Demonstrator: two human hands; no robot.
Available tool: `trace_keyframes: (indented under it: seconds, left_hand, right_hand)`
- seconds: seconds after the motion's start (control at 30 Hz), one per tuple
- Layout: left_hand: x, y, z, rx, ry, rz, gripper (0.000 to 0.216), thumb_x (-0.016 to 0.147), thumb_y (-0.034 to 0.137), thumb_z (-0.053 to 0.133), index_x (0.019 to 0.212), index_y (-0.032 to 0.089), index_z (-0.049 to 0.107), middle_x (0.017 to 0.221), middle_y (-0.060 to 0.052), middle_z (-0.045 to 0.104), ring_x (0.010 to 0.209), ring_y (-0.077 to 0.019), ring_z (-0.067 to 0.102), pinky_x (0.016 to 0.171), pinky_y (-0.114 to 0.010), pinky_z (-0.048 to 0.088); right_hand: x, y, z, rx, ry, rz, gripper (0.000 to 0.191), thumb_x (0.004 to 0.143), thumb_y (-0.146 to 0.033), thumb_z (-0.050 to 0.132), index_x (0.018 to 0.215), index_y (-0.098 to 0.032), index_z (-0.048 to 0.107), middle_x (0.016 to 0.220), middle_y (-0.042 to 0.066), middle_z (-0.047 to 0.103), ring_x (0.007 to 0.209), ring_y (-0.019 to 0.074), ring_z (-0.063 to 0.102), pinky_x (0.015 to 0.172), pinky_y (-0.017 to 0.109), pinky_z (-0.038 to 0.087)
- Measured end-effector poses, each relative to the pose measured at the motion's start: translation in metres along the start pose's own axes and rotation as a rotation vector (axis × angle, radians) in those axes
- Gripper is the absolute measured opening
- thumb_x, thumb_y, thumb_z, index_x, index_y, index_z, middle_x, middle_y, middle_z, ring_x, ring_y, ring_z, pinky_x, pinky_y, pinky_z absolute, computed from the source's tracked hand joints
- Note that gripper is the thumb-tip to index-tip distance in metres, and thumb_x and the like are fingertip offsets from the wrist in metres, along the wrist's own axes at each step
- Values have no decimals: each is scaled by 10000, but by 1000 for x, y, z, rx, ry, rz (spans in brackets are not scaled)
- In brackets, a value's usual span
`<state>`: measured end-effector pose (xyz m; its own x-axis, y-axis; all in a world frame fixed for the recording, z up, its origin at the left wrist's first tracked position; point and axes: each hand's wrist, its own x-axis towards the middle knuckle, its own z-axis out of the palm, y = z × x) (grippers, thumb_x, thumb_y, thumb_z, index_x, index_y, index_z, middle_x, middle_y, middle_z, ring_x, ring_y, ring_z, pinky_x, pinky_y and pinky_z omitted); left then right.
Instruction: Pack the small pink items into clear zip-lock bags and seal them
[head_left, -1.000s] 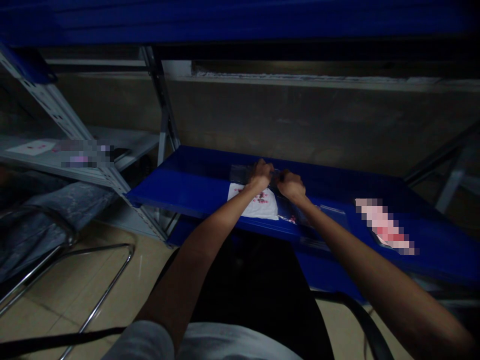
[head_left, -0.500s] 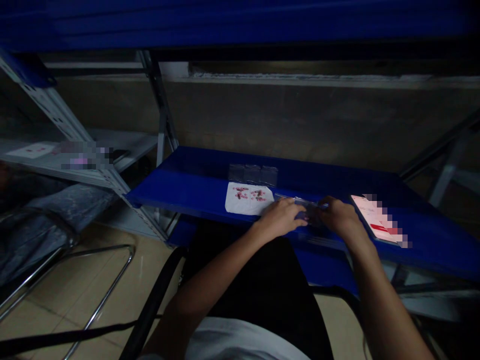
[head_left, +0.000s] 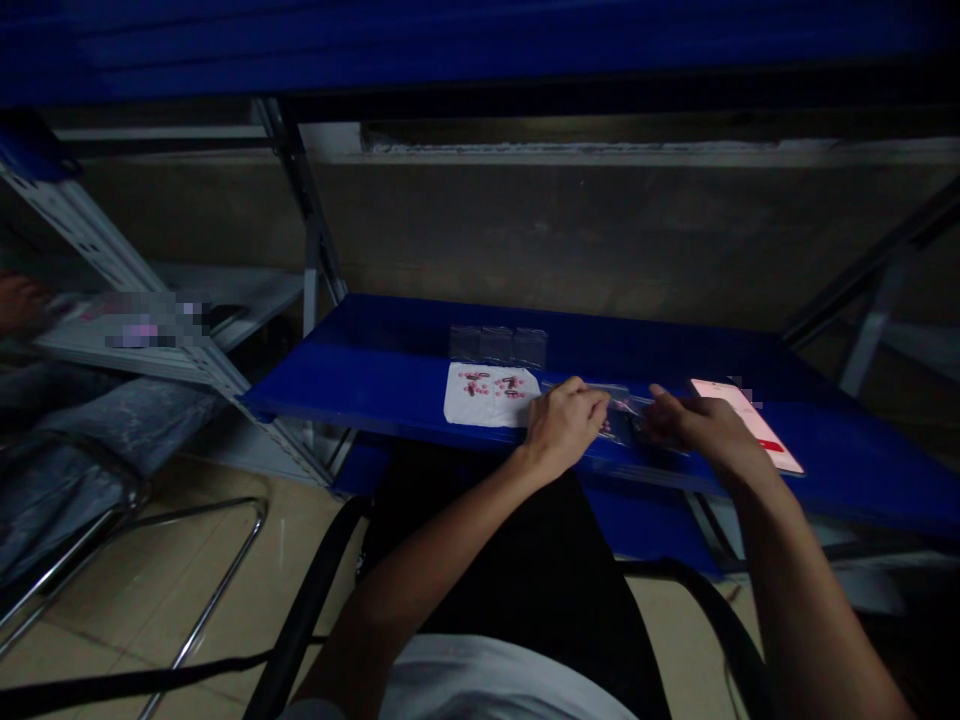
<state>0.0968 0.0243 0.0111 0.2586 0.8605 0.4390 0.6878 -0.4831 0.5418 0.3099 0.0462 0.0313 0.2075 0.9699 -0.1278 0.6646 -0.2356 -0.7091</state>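
My left hand [head_left: 566, 422] rests on the blue shelf, fingers bent and pinched together at the edge of a clear plastic bag [head_left: 617, 428]. Small pinkish-red pieces show in or under that bag. Just right of it, my right hand [head_left: 701, 428] has its fingers curled over more clear plastic; dim light and blur hide what they hold. Left of my left hand lies a white sheet [head_left: 491, 408] bearing small reddish round pieces [head_left: 480, 390] and dark oblong ones, in groups. Three flat clear zip bags [head_left: 497, 345] lie in a row behind the sheet.
A phone [head_left: 750, 425] with a lit screen lies on the blue shelf [head_left: 360, 375], right of my right hand. Overhead runs another blue shelf [head_left: 480, 50]. At the left are a metal upright [head_left: 161, 290], a grey shelf [head_left: 259, 290] and another person's hand [head_left: 21, 300].
My right hand has moved right, away from my left hand, and the gap between them shows more of the clear plastic. The other person's hand has come into view at the left.
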Motion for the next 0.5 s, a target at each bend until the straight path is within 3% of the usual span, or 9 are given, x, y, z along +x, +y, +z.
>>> trace_keyframes:
  seconds: [0.1,0.2,0.3,0.5]
  left_hand:
    - [-3,-5,-10,-34,86,37,344,1047,358,458,1191,259,755,1095,-55,682,959,-170,659,844,-267,525]
    - [-11,-15,-23,-45,107,109,343,1049,346,460,1201,253,753,1104,-60,672,989,-166,653,899,-267,525]
    - [-22,-28,-37,-99,113,163,317,1013,356,551,1267,264,717,1150,-59,637,1028,-156,644,955,-262,533]
    - [-22,-47,-66,-148,265,55,458,996,356,580,1445,267,569,1268,-84,553,1014,-147,639,960,-308,564]
  right_hand:
    - [-13,-11,13,438,-231,12,577,919,-686,527,810,-159,735,888,218,773,743,283,731,564,335,502]
    - [-21,-25,35,667,-315,-75,413,799,-588,757,941,-201,722,948,154,784,869,280,754,634,315,563]
    - [-25,-37,52,737,-321,-159,407,686,-452,890,968,-222,709,947,92,779,874,251,753,695,302,591]
    - [-30,-62,67,737,-427,-217,377,705,-455,898,959,-228,735,970,49,761,902,221,752,655,234,567]
